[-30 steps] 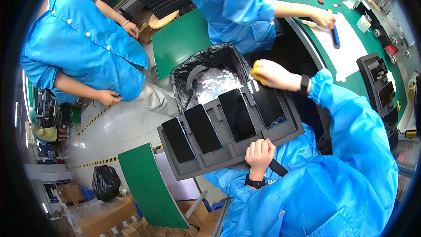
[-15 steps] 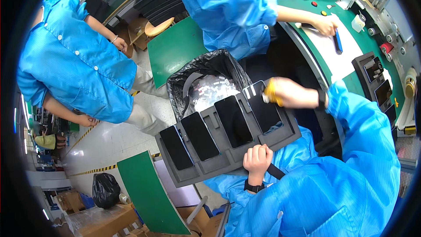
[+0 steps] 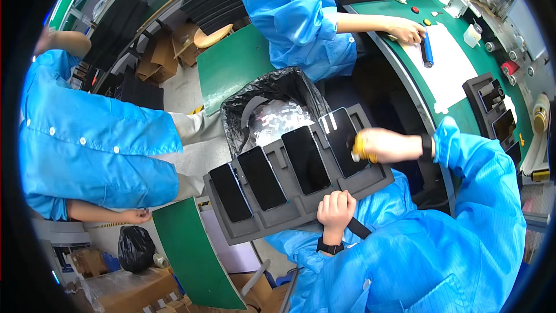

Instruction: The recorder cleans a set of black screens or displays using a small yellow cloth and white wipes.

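Four dark glass-fronted phones lie in the slots of a grey moulded foam tray (image 3: 278, 220), held across the wearer's blue-smocked lap at picture centre. Behind it, at twelve o'clock, a bin lined with a black plastic bag (image 3: 272, 95) holds shiny scraps. The left hand (image 3: 336, 211), at six o'clock on the tray, grips its near edge, fingers curled. The right hand (image 3: 379, 145), at three o'clock, is closed around something yellow, blurred, resting on the rightmost phone (image 3: 341, 139). Judging by this, steadying the tray level and working lightly would keep the phones seated.
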`<action>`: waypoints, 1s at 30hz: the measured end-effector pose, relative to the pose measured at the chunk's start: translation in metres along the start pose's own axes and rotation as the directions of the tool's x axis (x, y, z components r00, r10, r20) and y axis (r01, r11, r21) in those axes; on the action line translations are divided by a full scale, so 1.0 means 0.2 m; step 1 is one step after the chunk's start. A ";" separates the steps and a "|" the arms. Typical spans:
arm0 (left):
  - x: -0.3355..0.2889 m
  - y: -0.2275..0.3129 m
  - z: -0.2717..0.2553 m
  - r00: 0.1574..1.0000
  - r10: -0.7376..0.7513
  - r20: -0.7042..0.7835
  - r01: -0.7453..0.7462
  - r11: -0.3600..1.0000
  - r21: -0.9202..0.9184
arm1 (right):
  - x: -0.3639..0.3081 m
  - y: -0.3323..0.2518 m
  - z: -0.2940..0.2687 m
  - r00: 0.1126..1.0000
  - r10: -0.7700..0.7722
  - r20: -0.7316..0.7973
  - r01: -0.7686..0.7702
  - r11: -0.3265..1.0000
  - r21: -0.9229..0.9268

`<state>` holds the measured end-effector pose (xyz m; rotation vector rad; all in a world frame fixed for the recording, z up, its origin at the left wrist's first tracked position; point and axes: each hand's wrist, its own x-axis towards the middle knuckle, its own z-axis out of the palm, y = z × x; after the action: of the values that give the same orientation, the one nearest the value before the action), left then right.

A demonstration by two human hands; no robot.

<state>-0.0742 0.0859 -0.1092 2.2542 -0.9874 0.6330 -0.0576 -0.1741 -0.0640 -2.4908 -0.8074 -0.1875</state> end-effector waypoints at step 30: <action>-0.01 -0.01 -0.02 1.000 -0.008 -0.004 0.008 0.999 -0.053 | 0.33 0.40 -0.10 0.872 0.213 -0.440 -0.270 0.960 -0.070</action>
<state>-0.0744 0.0908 -0.1070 2.2082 -0.9811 0.6014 0.0438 -0.2060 -0.0634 -2.5018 -0.3023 -0.6916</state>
